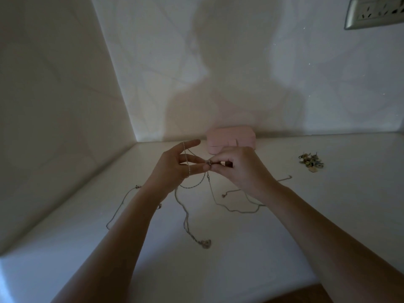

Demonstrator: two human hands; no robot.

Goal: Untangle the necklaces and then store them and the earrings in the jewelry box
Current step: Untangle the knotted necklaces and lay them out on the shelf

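Several thin silver necklaces (185, 215) trail in tangled strands over the white counter (284, 237), meeting in a knot (208, 163) held up between my hands. My left hand (175, 165) pinches the chains at the knot, with one chain looped over its raised forefinger. From the right, my right hand (238, 167) pinches the same knot with curled fingers. A closed pink jewelry box (231, 138) stands just behind my hands against the back wall. At the right lies a small pile of earrings (310, 160).
The counter sits in a corner, with a wall on the left (54, 106) and one behind. A metal socket plate (376, 12) is set high on the back wall at the right. The counter's front edge (295, 287) runs along the bottom.
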